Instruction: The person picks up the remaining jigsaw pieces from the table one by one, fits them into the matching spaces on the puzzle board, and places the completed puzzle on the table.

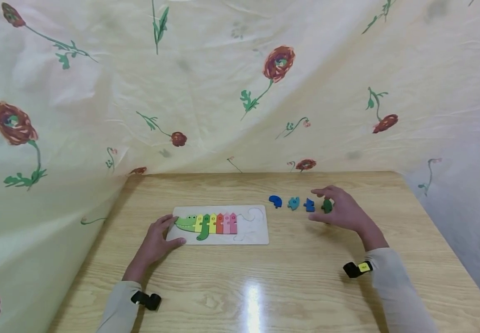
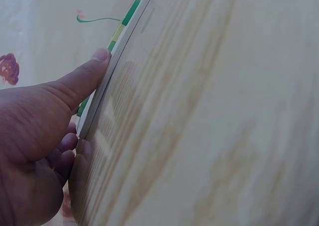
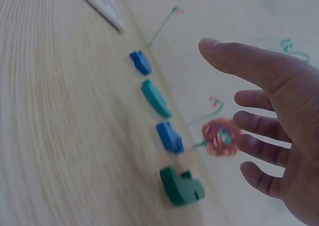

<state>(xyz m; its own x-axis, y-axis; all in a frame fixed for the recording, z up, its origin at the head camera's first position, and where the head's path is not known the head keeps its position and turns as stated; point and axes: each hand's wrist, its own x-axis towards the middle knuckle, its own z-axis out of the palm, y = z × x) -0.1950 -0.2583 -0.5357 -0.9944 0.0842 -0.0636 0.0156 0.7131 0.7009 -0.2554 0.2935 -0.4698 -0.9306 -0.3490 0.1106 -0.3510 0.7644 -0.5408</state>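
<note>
A white puzzle board (image 1: 253, 236) lies on the table with a crocodile picture of coloured pieces (image 1: 220, 224), from a green head through yellow, green, red and pink. Bare outlines show at its right end. My left hand (image 1: 158, 240) rests at the board's left edge, its thumb touching the rim in the left wrist view. To the right of the board stand loose pieces in a row: a dark blue piece (image 1: 276, 201), a light blue piece (image 1: 293, 203), a blue piece (image 1: 309, 205) and a green piece (image 3: 180, 187). Above the last two hovers my right hand (image 1: 341, 210), fingers spread, holding nothing.
A wooden table (image 1: 206, 282) carries everything. Flowered cloth (image 1: 215, 92) hangs behind its far edge and along the left side. Black wrist cameras (image 1: 146, 300) sit on both sleeves.
</note>
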